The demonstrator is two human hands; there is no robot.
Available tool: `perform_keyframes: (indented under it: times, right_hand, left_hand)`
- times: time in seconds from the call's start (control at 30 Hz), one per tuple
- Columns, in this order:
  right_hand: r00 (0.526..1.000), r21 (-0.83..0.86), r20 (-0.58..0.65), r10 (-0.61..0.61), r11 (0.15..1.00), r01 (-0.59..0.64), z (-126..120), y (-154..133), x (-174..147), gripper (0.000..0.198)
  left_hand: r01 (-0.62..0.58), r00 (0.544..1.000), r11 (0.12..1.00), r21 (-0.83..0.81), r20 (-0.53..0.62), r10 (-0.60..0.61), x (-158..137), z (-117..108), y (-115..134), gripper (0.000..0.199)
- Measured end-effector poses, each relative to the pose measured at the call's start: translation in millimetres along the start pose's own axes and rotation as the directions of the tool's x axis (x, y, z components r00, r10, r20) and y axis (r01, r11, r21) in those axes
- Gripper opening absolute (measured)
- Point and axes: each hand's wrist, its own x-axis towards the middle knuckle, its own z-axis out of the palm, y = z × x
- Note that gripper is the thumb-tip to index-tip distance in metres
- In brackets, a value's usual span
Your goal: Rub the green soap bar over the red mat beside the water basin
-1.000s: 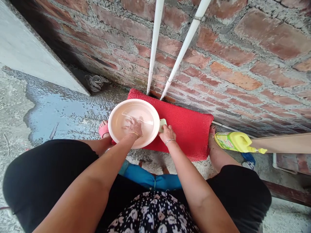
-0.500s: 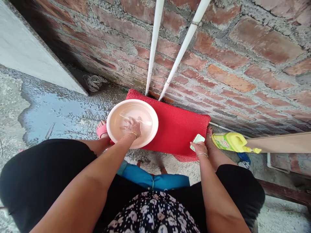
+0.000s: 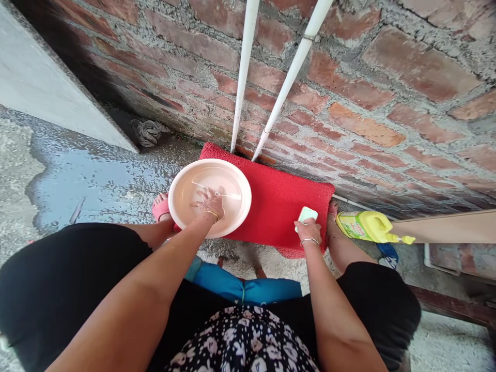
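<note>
My left hand (image 3: 211,203) is in the water of a pale pink basin (image 3: 243,217), its fingers spread and holding nothing. The basin stands on the left part of a red mat (image 3: 271,191). My right hand (image 3: 310,230) grips a pale green rectangular block (image 3: 308,213) that looks like a scrubbing brush from above; its underside is hidden. Both are over the right part of the mat. Right of the mat is a yellow bottle (image 3: 366,226) with a green label and a spout.
Behind the mat rises a brick wall (image 3: 349,93) with two white pipes (image 3: 244,72) running down it. A grey slab (image 3: 58,77) leans at the left, with a bundle of rope (image 3: 149,133) beside it. The floor (image 3: 96,175) at left is wet. A blue cloth-covered seat (image 3: 240,284) is below me.
My right hand has moved left and slightly up across the mat with the pale green block. The left hand stays in the basin, nearly still.
</note>
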Motion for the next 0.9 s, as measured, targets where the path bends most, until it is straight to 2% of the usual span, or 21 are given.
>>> perform_keyframes:
  times: [0.07,0.17,0.27,0.37,0.43,0.53,0.63,0.73,0.8,0.9]
  right_hand:
    - [0.982,-0.045,-0.013,-0.187,0.982,0.186,9,-25,-18,0.044]
    - [0.909,-0.091,0.042,-0.414,0.905,0.416,24,-71,-47,0.039]
    - [0.850,-0.083,0.123,-0.513,0.848,0.524,33,-108,-65,0.038]
    - [0.835,-0.068,0.159,-0.527,0.838,0.541,35,-118,-64,0.039]
    - [0.851,-0.073,0.152,-0.503,0.853,0.517,32,-107,-54,0.040]
    - [0.904,-0.077,0.103,-0.415,0.903,0.423,22,-67,-30,0.043]
    - [0.974,-0.053,0.061,-0.218,0.974,0.221,9,-12,-1,0.046]
    - [0.998,0.004,0.056,-0.014,1.000,0.014,-1,33,21,0.049]
    - [0.997,0.034,0.060,0.051,0.998,-0.053,-4,47,28,0.050]
    - [0.995,0.035,0.050,0.086,0.996,-0.087,-5,45,28,0.050]
  left_hand:
    - [0.007,1.000,1.000,0.001,-0.002,-0.007,1,0,0,0.119]
    - [0.013,1.000,1.000,0.001,-0.007,-0.013,1,1,0,0.117]
    - [-0.008,1.000,1.000,-0.009,-0.017,0.008,2,2,0,0.116]
    - [-0.002,1.000,1.000,-0.002,-0.014,0.002,2,1,0,0.118]
    - [0.011,1.000,1.000,0.009,-0.004,-0.011,1,1,1,0.117]
    - [0.000,1.000,1.000,0.007,-0.008,0.000,0,0,1,0.116]
    - [-0.002,1.000,1.000,-0.001,-0.015,0.002,-1,-1,1,0.117]
    - [-0.014,1.000,1.000,-0.005,-0.017,0.014,-3,-1,0,0.118]
    - [-0.028,0.999,1.000,-0.008,-0.028,0.027,-3,-1,-1,0.116]
    - [-0.022,0.999,1.000,-0.002,-0.027,0.022,-2,-1,-1,0.116]
